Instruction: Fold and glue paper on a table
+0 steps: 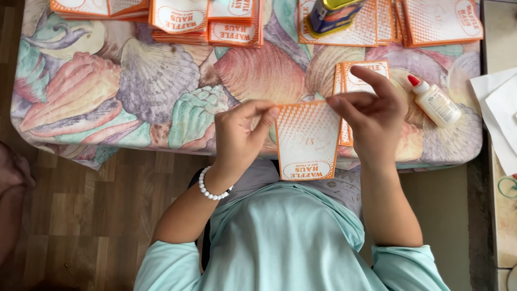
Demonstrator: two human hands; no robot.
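Note:
I hold an orange-and-white paper sleeve flat in front of me, just over the near edge of the table. My left hand pinches its top left corner; a white bead bracelet is on that wrist. My right hand grips its top right corner with the fingers curled over the edge. Behind my right hand a small pile of the same sleeves lies on the shell-patterned tablecloth. A small white glue bottle with a red cap lies on its side to the right of that hand.
Stacks of the same orange sleeves line the far side of the table, with more at the right. A blue-and-yellow container rests on them. White paper sheets lie at the right edge. Wood floor is at the left.

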